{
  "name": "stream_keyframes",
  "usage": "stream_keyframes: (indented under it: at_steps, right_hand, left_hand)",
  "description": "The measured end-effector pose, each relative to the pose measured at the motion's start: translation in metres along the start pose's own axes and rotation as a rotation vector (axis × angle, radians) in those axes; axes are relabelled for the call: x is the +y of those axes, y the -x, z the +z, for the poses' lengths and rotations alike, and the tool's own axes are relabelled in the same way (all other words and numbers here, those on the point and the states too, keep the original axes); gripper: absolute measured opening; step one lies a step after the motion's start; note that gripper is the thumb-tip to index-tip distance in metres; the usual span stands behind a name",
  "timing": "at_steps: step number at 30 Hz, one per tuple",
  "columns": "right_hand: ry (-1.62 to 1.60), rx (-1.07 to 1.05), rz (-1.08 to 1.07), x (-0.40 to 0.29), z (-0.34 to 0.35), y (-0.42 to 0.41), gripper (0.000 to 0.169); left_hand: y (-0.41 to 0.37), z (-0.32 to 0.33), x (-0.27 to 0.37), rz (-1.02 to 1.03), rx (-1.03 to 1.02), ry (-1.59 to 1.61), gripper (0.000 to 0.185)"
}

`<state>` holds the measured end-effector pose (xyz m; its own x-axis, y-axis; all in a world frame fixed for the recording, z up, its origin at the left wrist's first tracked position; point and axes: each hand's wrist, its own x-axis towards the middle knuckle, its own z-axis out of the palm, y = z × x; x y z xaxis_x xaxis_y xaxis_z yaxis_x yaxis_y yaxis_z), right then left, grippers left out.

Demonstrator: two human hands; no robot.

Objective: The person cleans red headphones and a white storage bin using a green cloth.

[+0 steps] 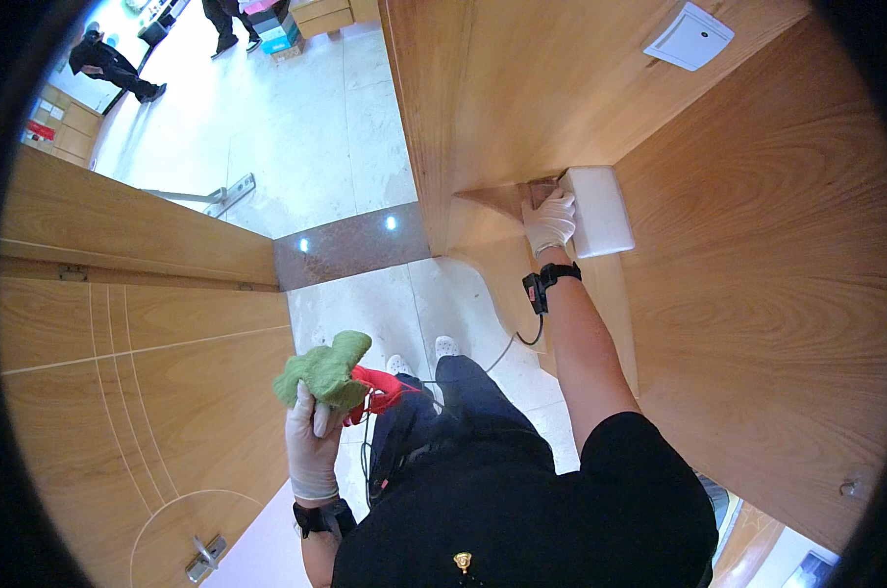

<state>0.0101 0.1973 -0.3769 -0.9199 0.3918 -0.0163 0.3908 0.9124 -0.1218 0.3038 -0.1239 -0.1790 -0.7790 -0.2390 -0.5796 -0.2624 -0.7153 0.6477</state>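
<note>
My left hand [315, 434], in a pale thin glove, grips a bunched green cloth [326, 371] in front of my left side. A red cloth [381, 393] with loose strings hangs just behind it; whether my hand holds that too is unclear. My right arm reaches forward to a narrow wooden shelf [609, 294] against the panelling. There my gloved right hand [551, 220] lies at the left side of a white rectangular box [598, 212]. A small dark brown patch or object [543, 191] shows beyond the fingers, which partly hide it. Whether the fingers grip anything is not visible.
An opened wooden door [149, 353] with a metal handle [207, 557] stands at left. A dark stone threshold [351, 246] crosses the doorway. Two people [113, 62] in dark clothes and stacked boxes [278, 33] are beyond. A white switch plate [688, 37] is up right.
</note>
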Motion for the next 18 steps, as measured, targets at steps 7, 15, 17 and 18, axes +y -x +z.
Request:
stream_keyframes:
  at_steps: [7,15,17,18]
  right_hand:
    - [0.0,-0.02,0.042,-0.006,-0.003,0.004,0.069]
    - [-1.627,-0.98,-0.207,0.017,-0.131,0.043,0.056]
    - [-1.894,-1.091,-0.361,0.016,-0.208,0.091,0.051]
    - [-1.845,-1.011,-0.412,0.023,-0.231,0.108,0.052]
  left_hand:
    - [-0.007,-0.016,-0.004,-0.043,-0.109,0.091,0.029]
    - [-0.008,-0.011,0.006,-0.09,-0.298,0.107,0.03]
    - [-0.009,0.014,0.008,-0.091,-0.329,0.022,0.029]
    - [-0.005,0.033,0.012,-0.101,-0.378,-0.03,0.029]
